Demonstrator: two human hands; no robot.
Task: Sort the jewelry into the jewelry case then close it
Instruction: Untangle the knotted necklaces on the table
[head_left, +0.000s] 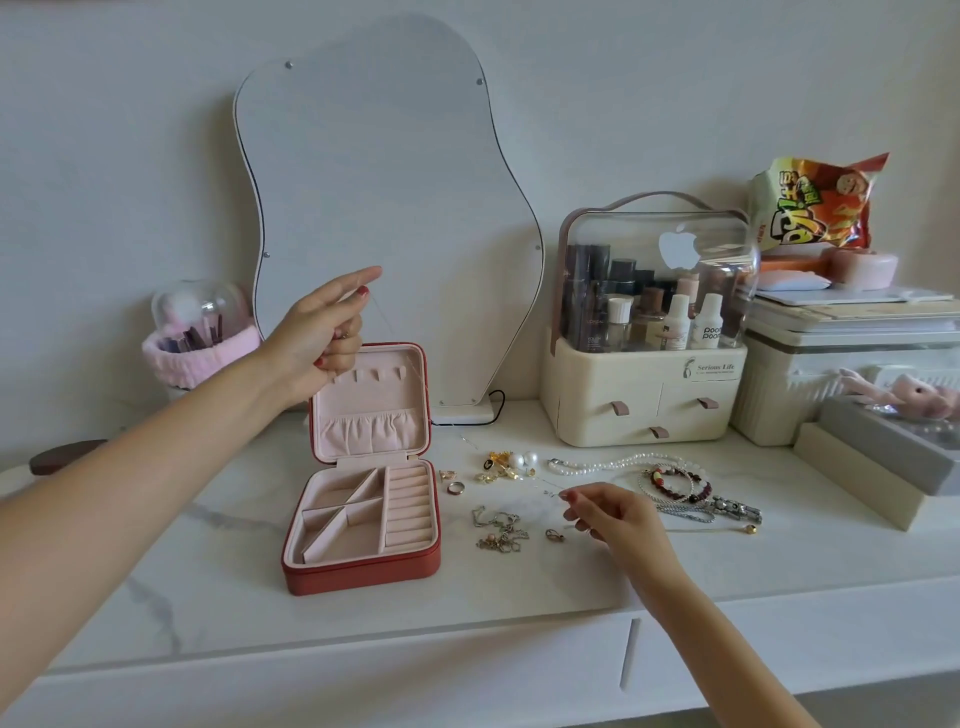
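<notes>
A white marble-look table top (363, 613) with many things on it.

An open red square jewelry case with a pink inside (363, 519) sits near the middle. Just to its right lie a small ring (456, 487), a heap of gold bits and pearl earrings (506, 465), a tangled gold chain (501, 530), a white pearl necklace (613, 464) and dark red bead bracelets (675, 483). At the back stand a wavy white mirror (384, 218), a cream makeup box with a clear lid (644, 332) and a pink fluffy brush pot (200, 338). A grey and cream flat box (883, 467) is at the far right.
</notes>
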